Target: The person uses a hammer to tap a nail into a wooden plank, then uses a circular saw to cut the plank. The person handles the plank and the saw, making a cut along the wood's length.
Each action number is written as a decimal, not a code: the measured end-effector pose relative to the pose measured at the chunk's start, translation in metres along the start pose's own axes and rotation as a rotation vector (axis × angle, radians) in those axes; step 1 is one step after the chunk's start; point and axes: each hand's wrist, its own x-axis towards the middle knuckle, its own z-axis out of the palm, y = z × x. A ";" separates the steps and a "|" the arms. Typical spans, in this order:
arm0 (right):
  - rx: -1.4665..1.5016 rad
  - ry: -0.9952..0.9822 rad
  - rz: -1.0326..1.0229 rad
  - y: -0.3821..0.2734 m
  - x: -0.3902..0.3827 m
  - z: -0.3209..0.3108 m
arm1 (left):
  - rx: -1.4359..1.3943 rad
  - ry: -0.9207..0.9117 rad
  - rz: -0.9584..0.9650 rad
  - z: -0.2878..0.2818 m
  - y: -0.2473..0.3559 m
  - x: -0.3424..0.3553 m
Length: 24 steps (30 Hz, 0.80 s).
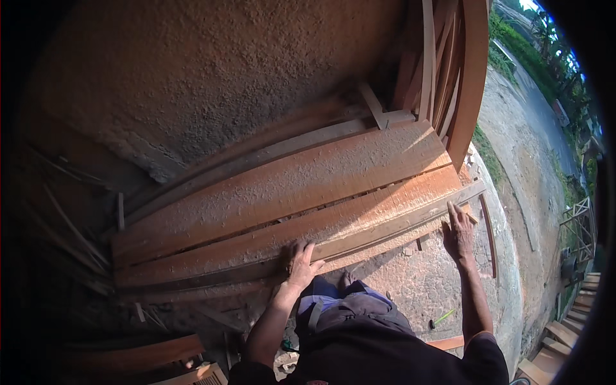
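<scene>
A long, narrow wooden strip (385, 226) runs along the near edge of a plank bench, slanting up to the right. My left hand (300, 264) is closed on the strip near its middle, fingers over the top and thumb at the near side. Close to the strip's right end, my right hand (458, 234) grips its near edge with the fingertips on top. Beyond the strip lie two wide reddish planks, a near plank (359, 208) and a far plank (289, 173), with a narrow gap between them. Wood shavings and dust cover both.
A rough wall (224, 70) rises behind the bench. Tall boards (471, 77) lean upright at the far right corner. A green-handled tool (443, 318) lies on the floor at my right. Wooden pieces (141, 354) lie at lower left, and stacked planks (558, 346) at lower right.
</scene>
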 end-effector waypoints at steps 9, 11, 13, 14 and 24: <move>0.125 -0.520 -0.607 -0.216 0.011 0.091 | -0.064 0.052 -0.106 0.011 -0.005 -0.009; 0.150 -0.530 -0.618 -0.218 0.018 0.097 | -0.046 0.051 -0.120 0.008 -0.007 -0.011; 0.135 -0.556 -0.555 -0.212 0.022 0.100 | -0.038 0.060 -0.040 0.004 -0.009 -0.009; 0.111 -0.554 -0.546 -0.207 0.023 0.100 | -0.027 0.110 0.015 0.003 -0.009 -0.007; 0.130 -0.419 -0.540 -0.119 0.039 0.068 | 0.151 -0.102 0.043 -0.025 0.007 0.010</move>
